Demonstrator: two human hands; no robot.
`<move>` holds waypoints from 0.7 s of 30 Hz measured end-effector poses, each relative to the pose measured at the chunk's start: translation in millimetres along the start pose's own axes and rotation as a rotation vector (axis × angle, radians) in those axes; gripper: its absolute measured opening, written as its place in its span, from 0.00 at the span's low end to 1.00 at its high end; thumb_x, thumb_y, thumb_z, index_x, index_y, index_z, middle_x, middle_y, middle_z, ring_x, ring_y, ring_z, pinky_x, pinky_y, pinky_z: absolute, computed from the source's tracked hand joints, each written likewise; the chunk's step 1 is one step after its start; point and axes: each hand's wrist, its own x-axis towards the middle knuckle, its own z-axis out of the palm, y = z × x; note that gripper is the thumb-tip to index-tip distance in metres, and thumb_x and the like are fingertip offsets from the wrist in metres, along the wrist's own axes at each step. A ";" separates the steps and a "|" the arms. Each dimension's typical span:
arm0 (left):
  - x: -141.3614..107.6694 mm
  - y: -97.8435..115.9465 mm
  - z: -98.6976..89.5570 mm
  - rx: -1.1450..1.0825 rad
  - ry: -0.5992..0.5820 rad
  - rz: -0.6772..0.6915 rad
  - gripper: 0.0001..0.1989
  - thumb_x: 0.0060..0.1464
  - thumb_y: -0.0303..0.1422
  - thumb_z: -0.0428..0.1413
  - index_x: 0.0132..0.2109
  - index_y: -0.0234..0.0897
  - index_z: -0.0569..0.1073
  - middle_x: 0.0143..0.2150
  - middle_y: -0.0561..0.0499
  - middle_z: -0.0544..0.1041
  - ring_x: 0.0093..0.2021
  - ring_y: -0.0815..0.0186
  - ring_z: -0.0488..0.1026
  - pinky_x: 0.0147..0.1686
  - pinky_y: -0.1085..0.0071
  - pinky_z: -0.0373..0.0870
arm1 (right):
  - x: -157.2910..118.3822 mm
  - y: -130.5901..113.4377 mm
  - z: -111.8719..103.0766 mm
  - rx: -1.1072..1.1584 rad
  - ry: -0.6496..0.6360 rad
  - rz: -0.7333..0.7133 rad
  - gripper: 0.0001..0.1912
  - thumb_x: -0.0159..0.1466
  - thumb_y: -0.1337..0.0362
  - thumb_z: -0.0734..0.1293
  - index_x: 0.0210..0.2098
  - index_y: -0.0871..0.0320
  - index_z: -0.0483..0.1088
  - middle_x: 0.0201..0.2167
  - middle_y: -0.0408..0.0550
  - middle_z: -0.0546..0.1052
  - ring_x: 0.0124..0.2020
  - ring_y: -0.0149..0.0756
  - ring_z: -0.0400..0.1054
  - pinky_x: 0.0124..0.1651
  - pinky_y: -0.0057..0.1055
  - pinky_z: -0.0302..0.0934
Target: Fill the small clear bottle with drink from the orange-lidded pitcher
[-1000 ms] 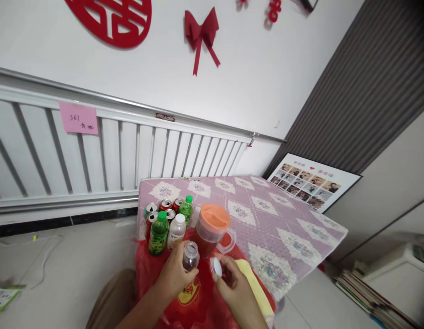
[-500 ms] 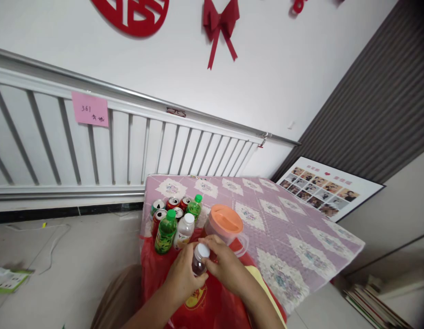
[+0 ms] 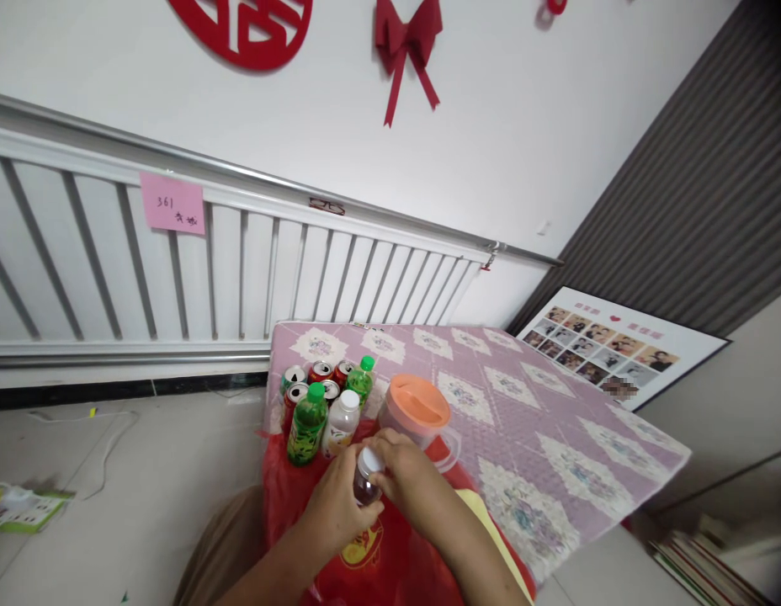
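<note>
A small clear bottle [image 3: 363, 488] with dark contents stands upright between my hands. My left hand [image 3: 333, 498] is closed around its body. On the other side, my right hand [image 3: 411, 478] has its fingers closed on the white bottle cap [image 3: 371, 459], which sits on the neck. Just beyond my hands are a white-capped bottle [image 3: 341, 425] and a green bottle [image 3: 308, 427]. Right behind my right hand is a clear plastic pitcher [image 3: 403, 427] with an orange lid [image 3: 418, 401]. Beneath my hands lies a red plastic sheet or bag [image 3: 384, 576] with a yellow print.
Several opened drink cans [image 3: 294, 394] and another green bottle [image 3: 360, 383] group at the table's left corner. A purple patterned cloth [image 3: 510, 438] covers the table. Something yellow [image 3: 482, 513] lies beside my right forearm. A white radiator [image 3: 340, 269] runs along the wall behind.
The view has shifted slightly. Both hands keep hold of the bottle and its cap, and the fingers of my right hand have turned a little around the cap.
</note>
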 end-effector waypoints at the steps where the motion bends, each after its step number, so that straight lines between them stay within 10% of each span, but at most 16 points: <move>1: -0.1 0.5 -0.4 0.001 -0.002 -0.002 0.31 0.41 0.25 0.61 0.55 0.39 0.64 0.51 0.45 0.74 0.52 0.55 0.72 0.53 0.60 0.68 | 1.0 -0.3 0.2 -0.021 -0.010 0.001 0.17 0.54 0.78 0.63 0.40 0.57 0.74 0.39 0.48 0.73 0.43 0.39 0.65 0.46 0.31 0.58; 12: -0.5 10.1 -4.5 -0.024 -0.015 -0.003 0.29 0.39 0.23 0.61 0.51 0.39 0.66 0.47 0.48 0.74 0.48 0.58 0.72 0.50 0.61 0.68 | 1.5 5.7 -12.2 0.062 -0.032 -0.031 0.12 0.54 0.74 0.69 0.37 0.54 0.74 0.36 0.42 0.72 0.37 0.33 0.67 0.39 0.25 0.59; 21: -0.3 7.6 -3.1 -0.087 -0.021 0.015 0.28 0.39 0.22 0.61 0.51 0.38 0.68 0.46 0.48 0.76 0.46 0.59 0.73 0.48 0.64 0.69 | 0.2 3.2 15.9 -0.038 0.208 0.258 0.09 0.55 0.64 0.73 0.33 0.59 0.70 0.30 0.47 0.74 0.32 0.40 0.68 0.34 0.31 0.57</move>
